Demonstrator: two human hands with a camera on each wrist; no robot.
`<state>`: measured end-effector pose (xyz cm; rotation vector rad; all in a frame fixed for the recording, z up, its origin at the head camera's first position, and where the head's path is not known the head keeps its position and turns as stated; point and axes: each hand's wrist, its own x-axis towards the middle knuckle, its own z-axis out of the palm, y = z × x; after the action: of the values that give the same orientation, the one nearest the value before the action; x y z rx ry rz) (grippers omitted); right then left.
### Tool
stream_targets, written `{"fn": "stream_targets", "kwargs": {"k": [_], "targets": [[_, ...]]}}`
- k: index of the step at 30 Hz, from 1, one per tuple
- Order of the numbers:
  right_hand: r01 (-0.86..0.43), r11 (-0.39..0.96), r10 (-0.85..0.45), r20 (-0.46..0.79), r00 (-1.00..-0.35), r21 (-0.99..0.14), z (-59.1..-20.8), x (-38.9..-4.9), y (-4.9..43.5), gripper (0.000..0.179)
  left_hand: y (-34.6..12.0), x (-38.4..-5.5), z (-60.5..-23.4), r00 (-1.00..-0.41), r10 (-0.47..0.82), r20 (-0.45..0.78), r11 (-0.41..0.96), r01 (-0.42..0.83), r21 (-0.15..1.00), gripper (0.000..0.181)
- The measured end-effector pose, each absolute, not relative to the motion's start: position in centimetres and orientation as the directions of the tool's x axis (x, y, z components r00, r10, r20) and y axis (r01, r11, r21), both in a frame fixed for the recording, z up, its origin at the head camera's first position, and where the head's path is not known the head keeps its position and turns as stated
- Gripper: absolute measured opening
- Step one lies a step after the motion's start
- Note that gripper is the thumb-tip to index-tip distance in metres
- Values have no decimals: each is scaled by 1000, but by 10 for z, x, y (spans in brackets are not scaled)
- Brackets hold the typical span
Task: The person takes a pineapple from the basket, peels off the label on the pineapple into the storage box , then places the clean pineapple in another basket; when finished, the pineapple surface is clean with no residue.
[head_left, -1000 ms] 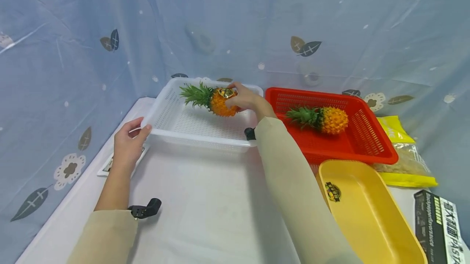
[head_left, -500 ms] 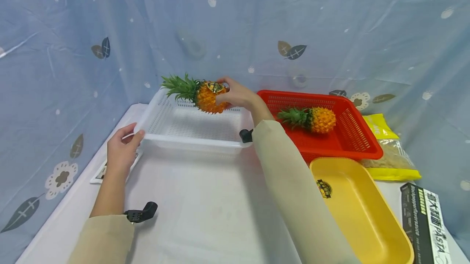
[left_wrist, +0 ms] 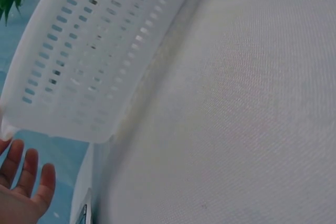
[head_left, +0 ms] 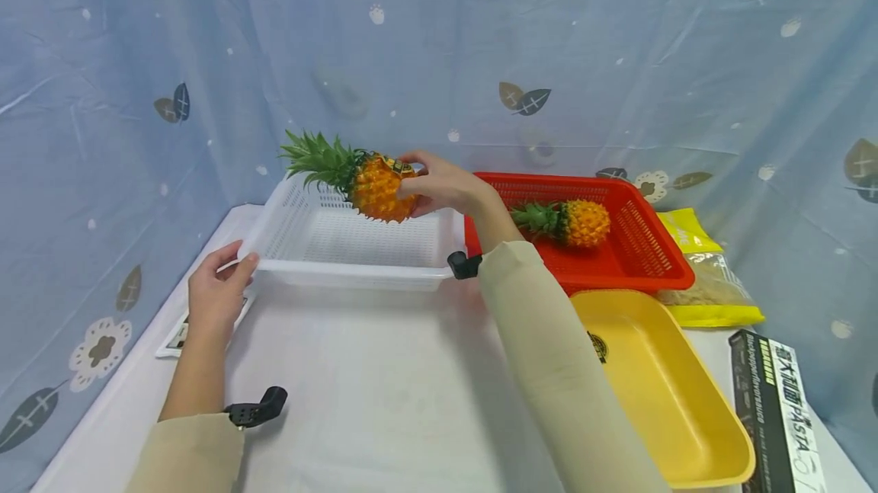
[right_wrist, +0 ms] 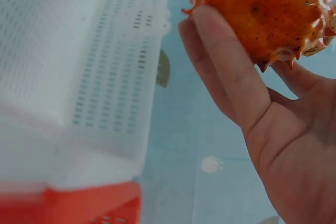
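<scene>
A small orange pineapple [head_left: 376, 190] with a green crown hangs tilted over the white basket [head_left: 357, 273], crown to the left. My right hand [head_left: 444, 187] grips its base end, fingers on one side and thumb on the other. The right wrist view shows the spiky pineapple bottom [right_wrist: 254, 14] between the fingers. At the basket's near left corner, my left hand [head_left: 214, 291] pinches the rim with thumb and forefinger. Its other fingers are spread loosely below that corner in the left wrist view, beside the slotted wall [left_wrist: 100, 51].
A red basket [head_left: 610, 280] holding another pineapple [head_left: 584, 223] stands to the right. Before it sits a yellow tray [head_left: 658, 386]. A yellow and clear bag [head_left: 709, 280] and a black pasta box [head_left: 771, 409] lie at far right. A flat white packet [head_left: 178, 337] is near the left forearm.
My right hand has lifted the pineapple up out of the white basket and a little toward me. The left hand stays at the basket corner. The head view has shifted slightly.
</scene>
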<state>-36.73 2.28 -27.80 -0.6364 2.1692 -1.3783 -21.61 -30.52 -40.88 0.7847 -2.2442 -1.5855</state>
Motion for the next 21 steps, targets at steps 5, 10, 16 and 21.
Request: {"fn": "stream_targets", "kwargs": {"k": [5, 10, 16, 21], "targets": [[-156, 407, -603, -136, -786, -900, -273, -355, 30, 74, -306, -217, -408, -810, -581, -83, 246, -271, 931, 62], [-223, 441, -600, -100, -794, -869, -265, -344, 38, 74, -306, -218, -406, -811, -579, -84, 243, -270, 932, 62], [-309, 488, -609, -64, -791, -816, -259, -329, 47, 71, -308, -216, -407, -817, -572, -79, 250, -265, 931, 63], [-362, 508, -619, -39, -784, -781, -259, -315, 56, 73, -308, -215, -410, -819, -566, -91, 244, -272, 931, 65]]}}
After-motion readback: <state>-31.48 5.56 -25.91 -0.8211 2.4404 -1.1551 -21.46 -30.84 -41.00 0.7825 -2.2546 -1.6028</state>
